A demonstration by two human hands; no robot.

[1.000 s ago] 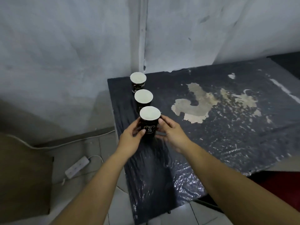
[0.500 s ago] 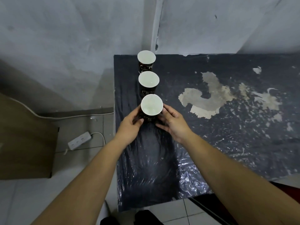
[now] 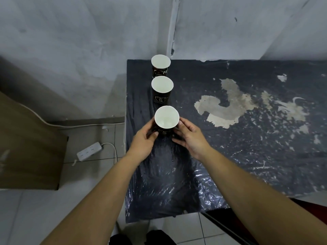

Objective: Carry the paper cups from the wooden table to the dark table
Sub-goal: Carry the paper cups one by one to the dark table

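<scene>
Three cups: black paper cups with white insides stand upright in a line along the left side of the dark tabletop, rims open to the ceiling.
Wall: pale grey plaster, patchy, rising behind the tabletop, with a vertical seam above the far cup.
Dark tabletop (image 3: 230, 165): covered in crinkled, glossy dark sheeting; a large pale patch (image 3: 224, 110) where the surface has worn through sits to the right of the cups.
Floor: light tiles at the left and below, with a brown board (image 3: 26, 147) leaning at the left edge.
Left hand (image 3: 143, 140): fingers curled round the left side of the near cup, thumb lying across its front.
Right hand (image 3: 190, 137): fingers spread against the right side of the same cup, cupping it from that side.
Power strip (image 3: 89, 151): white, lying on the tiles beside the tabletop, its cable looping away to the right.
Near cup (image 3: 166, 118): gripped between both hands; I cannot tell whether its base touches the sheeting.
Middle cup (image 3: 162, 88): free-standing, just behind the near one, with a white emblem on its side.
Far cup (image 3: 160, 65): by the back edge near the wall, white lettering on its side.
</scene>
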